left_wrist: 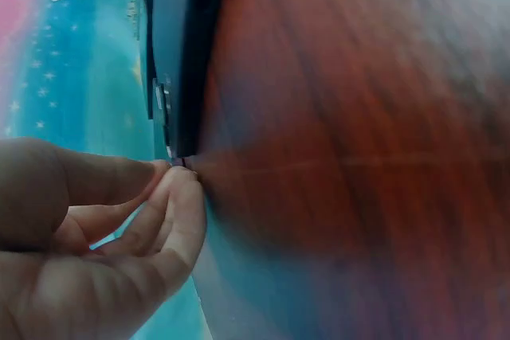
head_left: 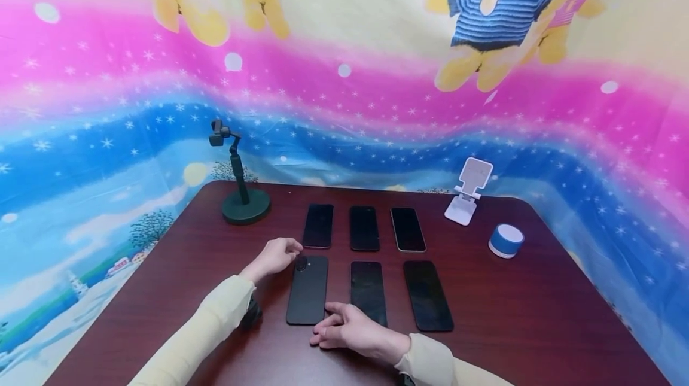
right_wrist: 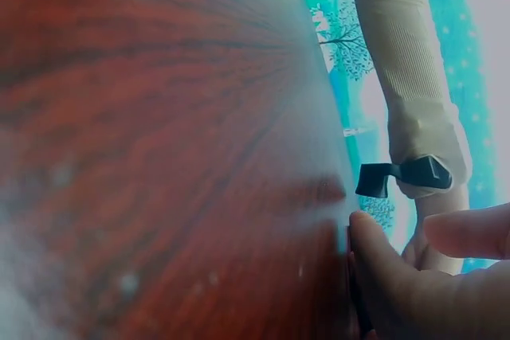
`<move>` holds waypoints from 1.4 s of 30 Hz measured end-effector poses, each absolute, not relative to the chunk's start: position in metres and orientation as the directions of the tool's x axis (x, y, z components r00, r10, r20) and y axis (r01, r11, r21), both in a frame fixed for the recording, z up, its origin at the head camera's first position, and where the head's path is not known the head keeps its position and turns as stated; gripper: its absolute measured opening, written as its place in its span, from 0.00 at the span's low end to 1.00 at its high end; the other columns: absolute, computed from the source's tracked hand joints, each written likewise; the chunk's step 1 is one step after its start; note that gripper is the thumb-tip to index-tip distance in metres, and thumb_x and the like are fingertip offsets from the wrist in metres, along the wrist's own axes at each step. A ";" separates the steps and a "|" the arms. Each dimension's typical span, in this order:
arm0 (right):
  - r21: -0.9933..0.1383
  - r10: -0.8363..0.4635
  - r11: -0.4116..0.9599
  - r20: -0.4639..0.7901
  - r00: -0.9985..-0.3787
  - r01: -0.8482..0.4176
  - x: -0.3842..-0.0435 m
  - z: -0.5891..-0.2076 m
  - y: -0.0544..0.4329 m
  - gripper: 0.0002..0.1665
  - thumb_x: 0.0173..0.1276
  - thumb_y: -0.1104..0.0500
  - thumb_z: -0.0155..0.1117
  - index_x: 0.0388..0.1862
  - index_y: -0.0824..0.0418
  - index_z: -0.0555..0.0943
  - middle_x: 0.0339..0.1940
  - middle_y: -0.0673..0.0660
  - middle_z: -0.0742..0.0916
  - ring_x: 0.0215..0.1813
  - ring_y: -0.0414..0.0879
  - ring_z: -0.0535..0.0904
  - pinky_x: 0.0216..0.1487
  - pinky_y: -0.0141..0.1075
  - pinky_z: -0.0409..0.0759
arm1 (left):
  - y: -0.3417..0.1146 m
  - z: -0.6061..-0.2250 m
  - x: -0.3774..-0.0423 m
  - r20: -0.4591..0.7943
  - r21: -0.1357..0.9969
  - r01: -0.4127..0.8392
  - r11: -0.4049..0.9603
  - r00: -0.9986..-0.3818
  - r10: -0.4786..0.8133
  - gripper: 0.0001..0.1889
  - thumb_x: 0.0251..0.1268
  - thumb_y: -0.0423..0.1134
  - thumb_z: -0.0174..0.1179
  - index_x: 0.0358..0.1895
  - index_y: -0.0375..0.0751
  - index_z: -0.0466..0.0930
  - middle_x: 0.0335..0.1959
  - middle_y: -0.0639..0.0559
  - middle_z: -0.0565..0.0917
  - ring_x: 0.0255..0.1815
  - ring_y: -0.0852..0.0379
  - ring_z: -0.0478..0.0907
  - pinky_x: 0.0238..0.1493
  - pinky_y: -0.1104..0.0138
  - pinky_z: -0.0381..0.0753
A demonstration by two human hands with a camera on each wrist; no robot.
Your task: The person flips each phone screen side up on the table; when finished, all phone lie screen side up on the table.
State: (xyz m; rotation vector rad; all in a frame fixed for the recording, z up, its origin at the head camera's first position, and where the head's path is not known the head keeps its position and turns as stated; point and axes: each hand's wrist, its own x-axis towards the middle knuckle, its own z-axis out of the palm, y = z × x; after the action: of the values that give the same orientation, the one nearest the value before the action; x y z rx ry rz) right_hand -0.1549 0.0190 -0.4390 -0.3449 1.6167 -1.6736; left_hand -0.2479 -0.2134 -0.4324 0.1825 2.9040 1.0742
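Observation:
Closest to both hands is a black smartphone [head_left: 308, 293] lying back side up, its round camera bump at the far left corner. My left hand [head_left: 277, 255] is at that corner; in the left wrist view its thumb [left_wrist: 119, 177] and bent fingertips [left_wrist: 185, 185] come together right beside the phone's end [left_wrist: 187, 77]. By the near right corner is my right hand [head_left: 352, 331], fingers loosely extended and thumb apart. It partly covers the lower end of the middle front phone [head_left: 368, 287]. Another dark phone [head_left: 428, 296] lies to the right, screen up.
Behind are three more screen-up phones: left [head_left: 318, 225], middle [head_left: 364, 228] and right [head_left: 408, 229]. A dark green phone stand [head_left: 245, 206] is at the back left. At the right are a white folding stand [head_left: 469, 191] and a blue-and-white cylinder [head_left: 506, 241]. A patterned cloth [head_left: 344, 111] hangs behind the table.

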 end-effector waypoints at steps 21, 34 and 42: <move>-0.939 -0.660 0.094 -0.307 -0.685 0.331 -0.154 -0.442 0.017 0.38 0.70 0.71 0.52 0.72 0.80 0.47 0.49 0.69 0.83 0.55 0.59 0.81 0.56 0.46 0.80 | -0.210 -0.431 -0.249 -0.033 0.649 0.080 0.757 -0.991 0.132 0.09 0.66 0.30 0.55 0.45 0.34 0.83 0.41 0.43 0.85 0.44 0.48 0.81 0.48 0.54 0.80; -0.958 -0.654 0.176 -0.284 -0.701 0.225 -0.152 -0.438 0.015 0.42 0.64 0.70 0.54 0.72 0.80 0.48 0.47 0.65 0.84 0.54 0.56 0.82 0.54 0.37 0.80 | -0.204 -0.429 -0.252 -0.016 0.577 0.113 0.809 -0.989 0.149 0.10 0.59 0.28 0.55 0.39 0.34 0.85 0.38 0.44 0.86 0.37 0.52 0.80 0.42 0.58 0.80; -0.959 -0.646 0.198 -0.285 -0.708 0.205 -0.151 -0.440 0.013 0.42 0.62 0.70 0.55 0.71 0.81 0.49 0.47 0.65 0.85 0.53 0.58 0.82 0.52 0.34 0.79 | -0.203 -0.431 -0.251 -0.030 0.595 0.058 0.802 -0.995 0.094 0.11 0.57 0.28 0.52 0.38 0.33 0.84 0.36 0.44 0.85 0.36 0.52 0.79 0.41 0.59 0.80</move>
State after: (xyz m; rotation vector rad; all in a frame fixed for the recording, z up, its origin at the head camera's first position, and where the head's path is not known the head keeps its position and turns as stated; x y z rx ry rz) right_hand -0.1515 0.0131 -0.4404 -0.4136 1.7946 -1.5898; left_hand -0.2514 -0.2027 -0.4310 0.1235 2.9264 0.9632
